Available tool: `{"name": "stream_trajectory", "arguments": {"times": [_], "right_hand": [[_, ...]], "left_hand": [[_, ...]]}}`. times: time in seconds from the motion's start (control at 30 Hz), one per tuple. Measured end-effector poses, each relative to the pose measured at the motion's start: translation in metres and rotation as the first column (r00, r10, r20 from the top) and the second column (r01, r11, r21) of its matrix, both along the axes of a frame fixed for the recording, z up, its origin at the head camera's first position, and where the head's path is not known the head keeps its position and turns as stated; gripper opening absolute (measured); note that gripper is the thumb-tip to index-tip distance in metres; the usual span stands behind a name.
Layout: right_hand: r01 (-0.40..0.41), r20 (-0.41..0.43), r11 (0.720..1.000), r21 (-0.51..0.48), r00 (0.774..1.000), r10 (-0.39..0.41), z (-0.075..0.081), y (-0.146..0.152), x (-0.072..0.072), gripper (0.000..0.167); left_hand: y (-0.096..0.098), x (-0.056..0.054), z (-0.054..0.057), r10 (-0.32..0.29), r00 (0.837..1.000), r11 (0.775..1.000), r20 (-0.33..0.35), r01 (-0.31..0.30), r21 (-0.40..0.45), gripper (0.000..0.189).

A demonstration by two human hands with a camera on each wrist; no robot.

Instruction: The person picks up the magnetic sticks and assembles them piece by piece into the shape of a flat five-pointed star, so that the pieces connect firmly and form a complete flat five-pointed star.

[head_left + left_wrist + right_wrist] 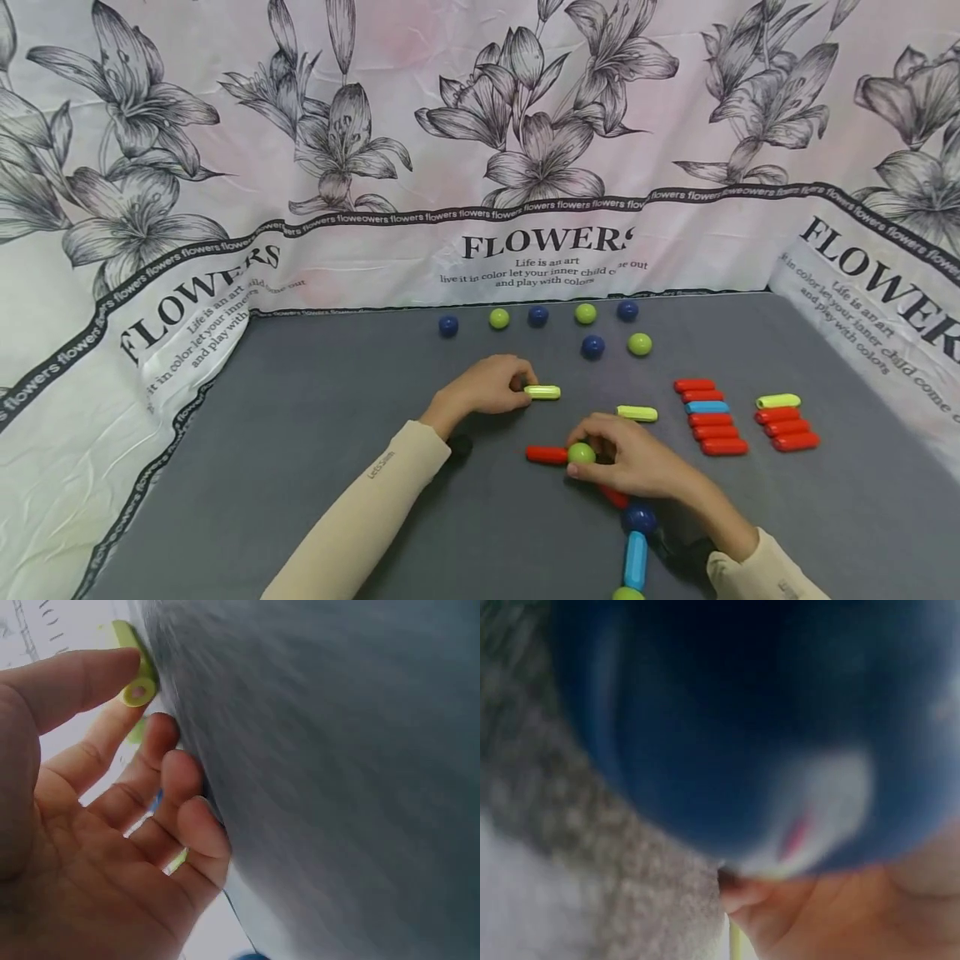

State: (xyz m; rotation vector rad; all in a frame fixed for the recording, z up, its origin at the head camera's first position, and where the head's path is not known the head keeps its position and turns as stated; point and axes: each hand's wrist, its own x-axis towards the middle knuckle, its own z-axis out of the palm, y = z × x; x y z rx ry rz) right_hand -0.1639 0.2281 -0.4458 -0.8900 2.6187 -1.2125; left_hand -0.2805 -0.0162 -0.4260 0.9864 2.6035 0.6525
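Observation:
My left hand (491, 385) pinches a short yellow-green rod (543, 392) between thumb and index finger; the left wrist view shows the hole in the rod's end (139, 691). Lower down, my right hand (633, 454) grips a green ball (581, 453) with thumb and fingers. From that ball a red rod (547, 454) extends left, and another red rod (613, 497), partly hidden by the hand, leads to a dark blue ball (640, 517). A light blue rod (635, 560) runs from there to a green ball (628, 594) at the frame's bottom edge. The blue ball (742, 735) fills much of the right wrist view.
Loose blue balls (537, 316) and green balls (640, 344) lie along the back of the grey table (300, 417). Another yellow-green rod (637, 413) is behind my right hand. Two stacks of rods, mostly red (724, 447), lie at right. A flower-printed cloth (360, 258) hangs behind.

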Motion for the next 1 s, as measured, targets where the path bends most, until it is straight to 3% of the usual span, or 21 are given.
{"name": "stream_trajectory", "arguments": {"times": [0.23,0.43,0.53,0.63,0.73,0.87,0.93,1.0], "right_hand": [[0.134,-0.081,0.991,0.025,0.988,-0.132,0.001,-0.004,-0.007,0.017],[0.181,-0.087,0.982,0.047,0.981,-0.176,0.003,-0.012,-0.011,0.019],[0.172,-0.081,0.984,0.053,0.983,-0.167,0.004,-0.015,-0.012,0.026],[0.16,-0.077,0.985,0.06,0.985,-0.155,0.005,-0.015,-0.013,0.032],[0.145,-0.071,0.987,0.062,0.987,-0.141,0.005,-0.016,-0.014,0.034],[0.13,-0.082,0.989,0.073,0.989,-0.124,0.004,-0.018,-0.015,0.031],[0.134,-0.094,0.988,0.083,0.988,-0.126,0.003,-0.019,-0.016,0.029],[0.134,-0.104,0.987,0.091,0.987,-0.125,0.003,-0.019,-0.017,0.028]], "left_hand": [[-0.037,0.01,0.001,0.101,0.995,0.995,0.016,-0.101,0.01,0.021],[-0.046,0.013,0.003,0.102,0.995,0.995,-0.003,-0.102,0.005,0.027],[-0.05,0.01,0.003,0.098,0.995,0.995,0.024,-0.099,0.026,0.031],[-0.056,-0.001,0.003,0.155,0.987,0.983,0.029,-0.157,0.095,0.031],[-0.065,-0.018,0.002,0.306,0.951,0.942,-0.036,-0.297,0.158,0.029],[-0.075,-0.039,-0.001,0.481,0.868,0.871,-0.125,-0.457,0.178,0.043],[-0.078,-0.047,-0.002,0.498,0.854,0.866,-0.148,-0.479,0.146,0.051],[-0.079,-0.052,-0.003,0.493,0.856,0.87,-0.152,-0.482,0.107,0.053]]}}
